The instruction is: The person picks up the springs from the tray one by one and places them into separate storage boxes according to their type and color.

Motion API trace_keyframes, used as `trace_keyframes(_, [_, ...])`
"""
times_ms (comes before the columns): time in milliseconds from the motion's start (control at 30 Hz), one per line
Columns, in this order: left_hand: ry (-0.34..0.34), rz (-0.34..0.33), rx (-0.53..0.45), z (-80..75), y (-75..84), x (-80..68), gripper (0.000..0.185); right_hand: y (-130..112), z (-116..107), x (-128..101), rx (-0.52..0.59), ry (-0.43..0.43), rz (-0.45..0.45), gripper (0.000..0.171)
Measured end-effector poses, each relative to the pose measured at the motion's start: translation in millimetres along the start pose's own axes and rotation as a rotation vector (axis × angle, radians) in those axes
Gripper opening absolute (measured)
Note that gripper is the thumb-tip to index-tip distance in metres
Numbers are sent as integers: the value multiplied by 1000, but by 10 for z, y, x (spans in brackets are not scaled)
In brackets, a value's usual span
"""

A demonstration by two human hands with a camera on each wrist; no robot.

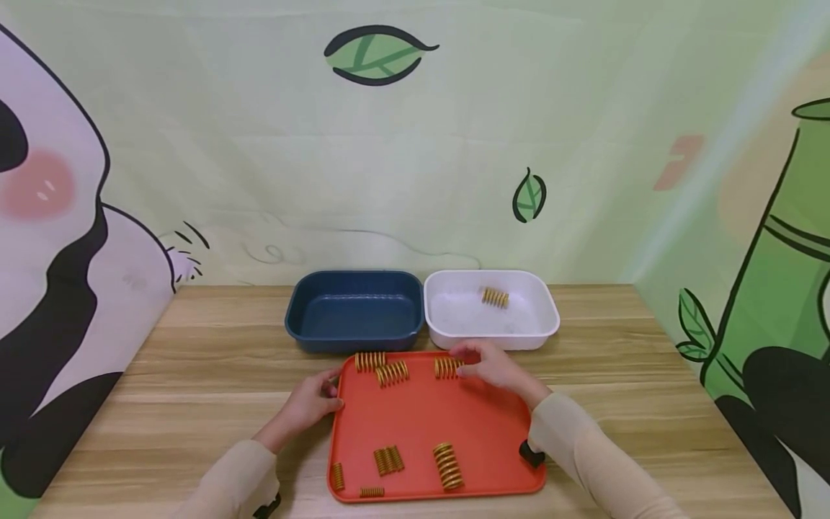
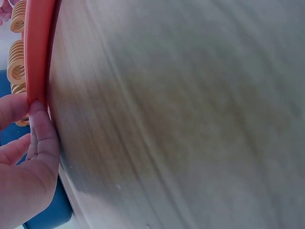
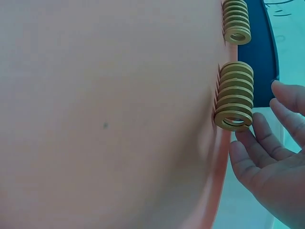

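Observation:
My left hand (image 1: 310, 401) pinches the left rim of a red tray (image 1: 389, 418) between thumb and fingers; the grip also shows in the left wrist view. At the tray's far edge, my right hand (image 1: 489, 366) is beside a large gold coil spring (image 3: 235, 95). Its fingers are spread, with the fingertips close to the spring's near end; whether they touch it I cannot tell. Two more large springs (image 1: 392, 373) lie at the far left of the tray. Toward the front are a large spring (image 1: 448, 466), several small springs standing together (image 1: 388, 460) and two thin springs (image 1: 372, 492).
Behind the tray, a dark blue bin (image 1: 353, 317) stands next to a white bin (image 1: 454, 310), which holds one gold spring (image 1: 496, 298). The wooden table (image 1: 214, 360) ends at a printed cloth backdrop (image 1: 259, 144).

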State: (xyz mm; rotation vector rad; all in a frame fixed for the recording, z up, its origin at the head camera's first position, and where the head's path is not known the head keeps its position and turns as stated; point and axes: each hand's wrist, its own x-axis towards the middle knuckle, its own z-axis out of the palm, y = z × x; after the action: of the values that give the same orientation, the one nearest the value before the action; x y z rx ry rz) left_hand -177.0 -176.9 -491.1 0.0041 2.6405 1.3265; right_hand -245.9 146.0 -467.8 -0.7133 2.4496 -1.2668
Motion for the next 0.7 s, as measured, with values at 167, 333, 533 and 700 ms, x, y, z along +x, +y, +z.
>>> trace_keyframes(167, [1, -5, -7, 7, -13, 5, 57, -39, 18, -11, -39, 2, -62, 29])
trace_keyframes(333, [1, -12, -10, 12, -18, 4, 57, -18, 48, -12, -74, -1, -51, 28])
trace_keyframes(533, [-8, -29, -13, 8, -15, 9, 56, 63, 104, 17, -95, 23, -13, 30])
trace_keyframes(700, [-6, -28, -4, 7, -11, 13, 56, 75, 133, 38, -109, 36, -4, 30])
